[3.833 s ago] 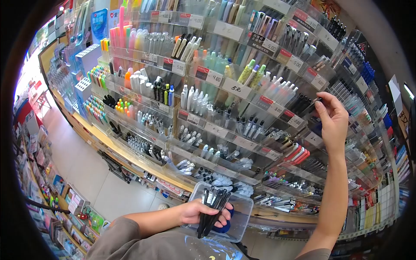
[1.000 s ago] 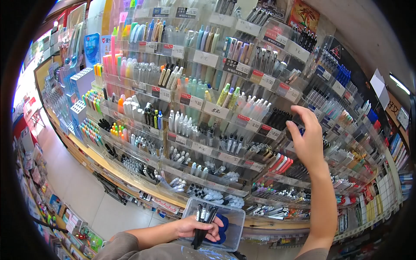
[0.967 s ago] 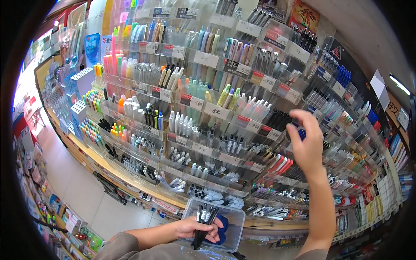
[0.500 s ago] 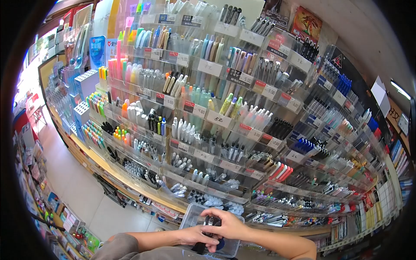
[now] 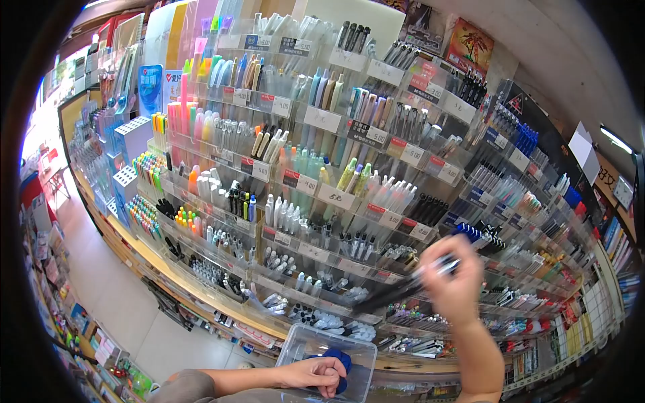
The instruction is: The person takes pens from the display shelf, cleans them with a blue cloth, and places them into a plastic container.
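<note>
My right hand (image 5: 451,285), blurred by motion, is raised in front of the lower right shelves. It grips a bundle of black pens (image 5: 396,292), which points down to the left. My left hand (image 5: 321,375) is closed with curled fingers over a clear plastic box (image 5: 359,359) near my body; nothing shows between its fingers. Something dark blue (image 5: 341,359) lies in the box behind that hand. Up and right of my right hand, blue pens (image 5: 470,232) and black pens (image 5: 430,208) stand in the rack.
A tiered clear rack (image 5: 316,252) of pens and markers with price labels (image 5: 336,197) fills the view ahead. White perforated holders (image 5: 134,133) stand at its left. Merchandise shelves (image 5: 74,322) line the lower left, beside a tiled floor (image 5: 158,329).
My right hand came down from the rack to my left hand, then moved up and right with the black pens. My left hand no longer holds them and its fingers have closed.
</note>
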Demonstrator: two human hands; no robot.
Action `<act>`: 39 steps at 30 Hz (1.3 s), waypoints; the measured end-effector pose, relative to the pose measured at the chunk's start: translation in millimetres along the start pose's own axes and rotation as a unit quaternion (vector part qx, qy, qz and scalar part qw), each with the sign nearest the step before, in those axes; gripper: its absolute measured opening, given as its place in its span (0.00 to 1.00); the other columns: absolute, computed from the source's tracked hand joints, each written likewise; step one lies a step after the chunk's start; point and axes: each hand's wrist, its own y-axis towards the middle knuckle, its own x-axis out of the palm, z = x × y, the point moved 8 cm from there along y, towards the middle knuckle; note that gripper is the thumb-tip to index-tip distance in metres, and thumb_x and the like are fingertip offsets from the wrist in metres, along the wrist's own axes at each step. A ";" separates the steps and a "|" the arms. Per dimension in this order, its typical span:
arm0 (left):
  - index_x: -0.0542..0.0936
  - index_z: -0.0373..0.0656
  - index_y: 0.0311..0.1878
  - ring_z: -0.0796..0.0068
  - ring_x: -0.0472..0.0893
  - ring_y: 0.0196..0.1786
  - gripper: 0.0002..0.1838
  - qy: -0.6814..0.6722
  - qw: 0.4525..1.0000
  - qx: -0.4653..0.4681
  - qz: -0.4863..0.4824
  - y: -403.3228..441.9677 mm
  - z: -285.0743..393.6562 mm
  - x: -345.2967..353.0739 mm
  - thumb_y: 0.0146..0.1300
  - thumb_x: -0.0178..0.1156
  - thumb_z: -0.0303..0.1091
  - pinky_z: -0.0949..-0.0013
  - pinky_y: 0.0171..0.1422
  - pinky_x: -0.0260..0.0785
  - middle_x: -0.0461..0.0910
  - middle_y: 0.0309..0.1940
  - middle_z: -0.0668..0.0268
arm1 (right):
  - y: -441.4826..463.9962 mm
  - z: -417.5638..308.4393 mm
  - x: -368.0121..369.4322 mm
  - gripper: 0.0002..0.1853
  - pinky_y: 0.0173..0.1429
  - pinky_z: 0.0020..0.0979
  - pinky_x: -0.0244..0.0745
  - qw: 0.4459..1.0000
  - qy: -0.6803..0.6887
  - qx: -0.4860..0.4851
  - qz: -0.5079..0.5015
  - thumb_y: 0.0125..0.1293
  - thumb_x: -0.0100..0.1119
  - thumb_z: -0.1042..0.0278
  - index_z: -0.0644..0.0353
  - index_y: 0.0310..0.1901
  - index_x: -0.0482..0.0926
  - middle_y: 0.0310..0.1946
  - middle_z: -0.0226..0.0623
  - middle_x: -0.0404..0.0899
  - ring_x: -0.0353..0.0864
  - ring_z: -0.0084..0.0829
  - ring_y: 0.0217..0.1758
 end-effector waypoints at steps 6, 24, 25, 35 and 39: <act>0.66 0.40 0.51 0.78 0.77 0.39 0.16 0.021 0.999 -0.018 0.022 0.8 -3.7 -3.4 0.67 0.52 0.38 0.76 0.44 0.70 0.76 0.33 0.66 | 52.6 -55.7 -102.2 0.07 0.16 0.14 0.54 0.947 -0.015 -0.124 0.297 0.59 0.59 0.69 0.56 0.30 0.70 0.25 0.25 0.70 0.61 0.10 0.18; 0.69 0.41 0.48 0.80 0.77 0.39 0.11 0.027 0.999 -0.012 0.038 -1.6 -7.1 -12.6 0.67 0.51 0.36 0.77 0.44 0.70 0.76 0.33 0.68 | 110.9 4.0 -26.2 0.13 0.35 0.37 0.71 0.916 -0.390 -0.067 0.062 0.49 0.61 0.64 0.68 0.27 0.76 0.22 0.53 0.76 0.77 0.48 0.27; 0.69 0.41 0.48 0.80 0.77 0.39 0.11 0.027 0.999 -0.012 0.038 -1.5 -7.3 -13.0 0.67 0.51 0.36 0.77 0.44 0.70 0.76 0.33 0.68 | 112.1 3.2 -24.7 0.13 0.35 0.38 0.71 0.910 -0.403 -0.082 0.056 0.49 0.61 0.64 0.68 0.27 0.76 0.22 0.53 0.76 0.78 0.49 0.28; 0.69 0.41 0.48 0.81 0.76 0.39 0.11 0.021 0.999 -0.014 0.041 -2.9 -2.8 -10.4 0.67 0.52 0.36 0.77 0.45 0.70 0.76 0.33 0.68 | 110.5 1.8 -19.3 0.23 0.36 0.42 0.74 0.875 -0.476 -0.059 0.064 0.50 0.67 0.54 0.68 0.29 0.72 0.23 0.55 0.77 0.79 0.52 0.30; 0.69 0.41 0.48 0.80 0.77 0.38 0.11 0.022 0.999 -0.011 0.043 -3.8 -3.1 -11.0 0.67 0.52 0.36 0.77 0.44 0.70 0.76 0.34 0.67 | 106.9 0.6 -18.7 0.24 0.35 0.44 0.74 0.854 -0.509 -0.042 0.095 0.52 0.66 0.50 0.65 0.28 0.69 0.22 0.54 0.77 0.80 0.52 0.30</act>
